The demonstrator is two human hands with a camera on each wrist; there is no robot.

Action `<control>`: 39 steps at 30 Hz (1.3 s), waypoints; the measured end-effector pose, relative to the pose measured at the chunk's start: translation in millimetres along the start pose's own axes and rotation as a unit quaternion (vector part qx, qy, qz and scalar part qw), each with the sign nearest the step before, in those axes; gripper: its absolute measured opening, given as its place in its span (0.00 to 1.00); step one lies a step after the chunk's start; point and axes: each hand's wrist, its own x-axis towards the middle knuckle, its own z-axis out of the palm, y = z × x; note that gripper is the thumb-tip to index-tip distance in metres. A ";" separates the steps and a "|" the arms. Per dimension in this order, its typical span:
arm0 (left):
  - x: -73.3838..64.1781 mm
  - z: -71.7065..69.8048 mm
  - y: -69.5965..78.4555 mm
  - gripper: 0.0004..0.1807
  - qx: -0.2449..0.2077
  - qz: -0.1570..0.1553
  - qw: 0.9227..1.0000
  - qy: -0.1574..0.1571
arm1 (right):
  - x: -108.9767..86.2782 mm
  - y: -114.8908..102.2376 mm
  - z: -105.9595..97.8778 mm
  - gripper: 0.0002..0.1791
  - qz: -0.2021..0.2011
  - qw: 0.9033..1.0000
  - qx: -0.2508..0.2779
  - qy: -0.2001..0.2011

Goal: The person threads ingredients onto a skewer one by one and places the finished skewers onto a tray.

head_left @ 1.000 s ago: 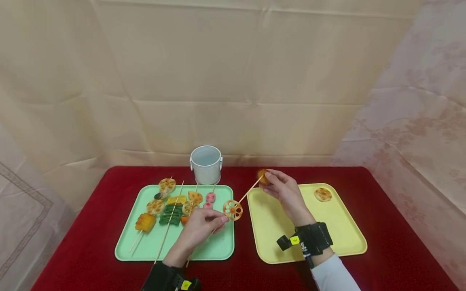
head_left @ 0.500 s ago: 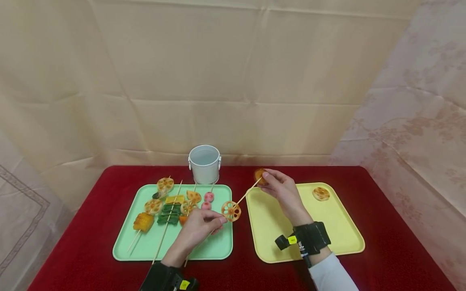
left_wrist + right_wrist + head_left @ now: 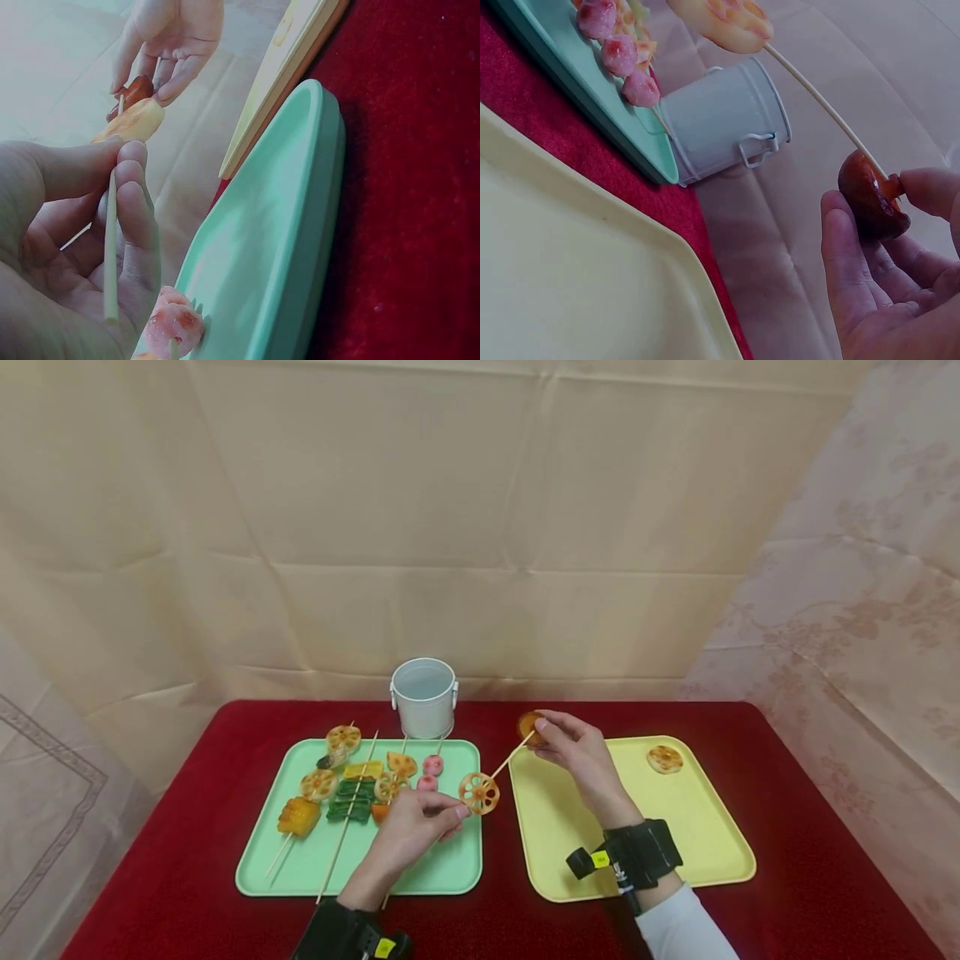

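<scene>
My left hand (image 3: 412,831) pinches a thin wooden skewer (image 3: 111,247) between thumb and fingers. A lotus root slice (image 3: 479,793) is threaded on it just beyond the fingertips. At the far end, my right hand (image 3: 588,760) holds a brown mushroom (image 3: 866,199) between thumb and fingers. The skewer's tip meets the underside of the mushroom, by its short stem; how deep it goes in is hidden. Both hands are raised, the left over the green tray (image 3: 457,881), the right over the yellow tray (image 3: 555,860).
Food skewers lie on the green tray, among them corn (image 3: 298,817), green vegetable (image 3: 351,800) and pink balls (image 3: 620,54). One browned round slice (image 3: 664,760) lies on the yellow tray. A white bucket (image 3: 424,697) stands behind the green tray.
My right hand has shifted slightly left with the mushroom, bringing it a little closer to the lotus root slice along the skewer. My left hand has hardly moved and keeps its pinch.
</scene>
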 end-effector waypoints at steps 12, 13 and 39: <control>0.2 2.1 -1.0 0.08 0.006 0.007 1.000 0.002 | -4.4 2.3 10.9 0.22 0.025 0.999 -0.025 -0.019; 0.2 2.1 -0.8 0.08 0.005 0.007 1.000 0.003 | -4.9 2.3 11.2 0.22 0.024 0.999 -0.027 -0.019; 0.0 2.3 1.6 0.08 0.005 0.024 0.999 0.021 | -9.1 5.5 29.8 0.20 0.012 0.995 -0.056 -0.082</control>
